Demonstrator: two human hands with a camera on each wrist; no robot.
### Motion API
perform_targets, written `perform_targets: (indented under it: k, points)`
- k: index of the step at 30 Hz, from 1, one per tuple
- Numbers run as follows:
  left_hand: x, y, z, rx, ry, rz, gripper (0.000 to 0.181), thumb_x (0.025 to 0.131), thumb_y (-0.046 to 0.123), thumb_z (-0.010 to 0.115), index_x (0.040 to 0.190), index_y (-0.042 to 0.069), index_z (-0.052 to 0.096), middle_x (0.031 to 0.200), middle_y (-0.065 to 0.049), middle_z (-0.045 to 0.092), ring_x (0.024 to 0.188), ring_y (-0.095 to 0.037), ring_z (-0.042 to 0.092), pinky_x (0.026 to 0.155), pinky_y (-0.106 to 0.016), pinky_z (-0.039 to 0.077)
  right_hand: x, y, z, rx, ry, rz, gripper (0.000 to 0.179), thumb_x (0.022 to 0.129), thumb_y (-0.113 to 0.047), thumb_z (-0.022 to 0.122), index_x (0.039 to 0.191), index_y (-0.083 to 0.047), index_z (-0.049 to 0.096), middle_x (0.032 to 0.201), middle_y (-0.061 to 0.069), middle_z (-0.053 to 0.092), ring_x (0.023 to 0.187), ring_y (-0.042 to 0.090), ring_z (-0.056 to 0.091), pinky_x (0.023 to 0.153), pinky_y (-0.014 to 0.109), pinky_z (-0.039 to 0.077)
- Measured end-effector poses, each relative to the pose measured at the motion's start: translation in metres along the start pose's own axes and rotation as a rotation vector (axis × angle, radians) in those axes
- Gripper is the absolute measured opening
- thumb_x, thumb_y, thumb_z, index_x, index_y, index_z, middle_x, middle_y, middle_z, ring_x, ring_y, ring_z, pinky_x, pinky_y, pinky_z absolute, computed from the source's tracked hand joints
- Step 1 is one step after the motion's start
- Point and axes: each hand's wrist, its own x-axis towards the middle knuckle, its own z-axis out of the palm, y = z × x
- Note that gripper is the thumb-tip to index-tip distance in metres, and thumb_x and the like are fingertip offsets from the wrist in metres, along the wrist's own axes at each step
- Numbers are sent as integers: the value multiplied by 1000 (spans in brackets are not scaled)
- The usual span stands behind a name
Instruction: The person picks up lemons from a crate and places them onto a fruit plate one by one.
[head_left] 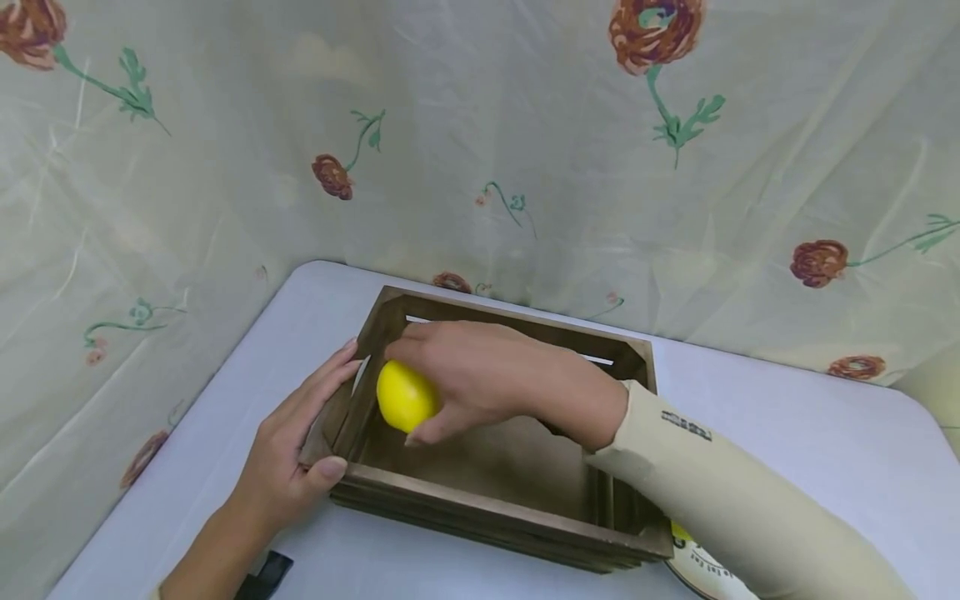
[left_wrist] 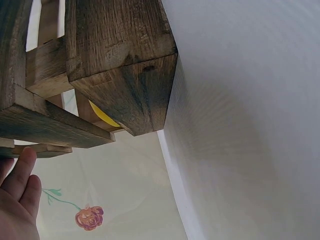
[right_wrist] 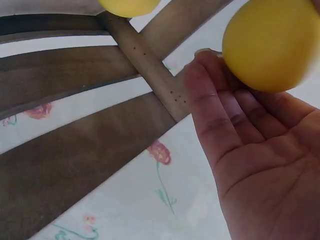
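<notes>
Yellow fruit (head_left: 405,398), smooth and rounded, is grasped by the right hand's (head_left: 480,367) curled fingers and thumb at the left end of the brown, slatted wooden crate (head_left: 487,496); floor contact cannot be told. Left hand (head_left: 288,446), fingers extended, rests against that end and its near corner. Rightward, bare crate floor (head_left: 510,462) leaves room; white tabletop (head_left: 787,433) borders the walls.
</notes>
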Motion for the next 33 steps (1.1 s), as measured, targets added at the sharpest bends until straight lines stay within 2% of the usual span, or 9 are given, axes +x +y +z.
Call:
perform_targets:
  k: [8, 17, 24, 33]
  points:
    - [1, 0, -1, -4, 1, -7, 85, 103, 66, 45, 148, -6, 52, 156, -22, 49, 146, -30, 47, 122, -31, 33, -19, -11, -15, -1, 23, 4, 79, 81, -56, 83, 141, -11, 58, 120, -2, 61, 96, 11, 58, 84, 25, 55]
    - [1, 0, 1, 2, 4, 6, 86, 104, 67, 44, 148, -7, 52, 156, -23, 49, 146, -30, 46, 122, -31, 33, -54, -21, -14, -20, 41, 30, 79, 81, -57, 83, 141, -11, 58, 124, -2, 61, 97, 11, 57, 83, 26, 56]
    - [1, 0, 1, -2, 11, 25, 87, 104, 67, 44, 147, -9, 52, 155, -25, 49, 146, -31, 46, 122, -31, 32, -86, -27, -13, -25, 102, 26, 79, 80, -58, 84, 139, -13, 58, 126, -4, 61, 97, 10, 59, 82, 28, 58]
    - [1, 2, 1, -7, 10, 5, 85, 104, 66, 46, 147, -8, 52, 155, -24, 49, 146, -30, 46, 122, -31, 32, -134, -38, -9, -39, 241, -12, 70, 78, -52, 86, 131, -17, 58, 119, -10, 57, 100, 6, 54, 80, 24, 57]
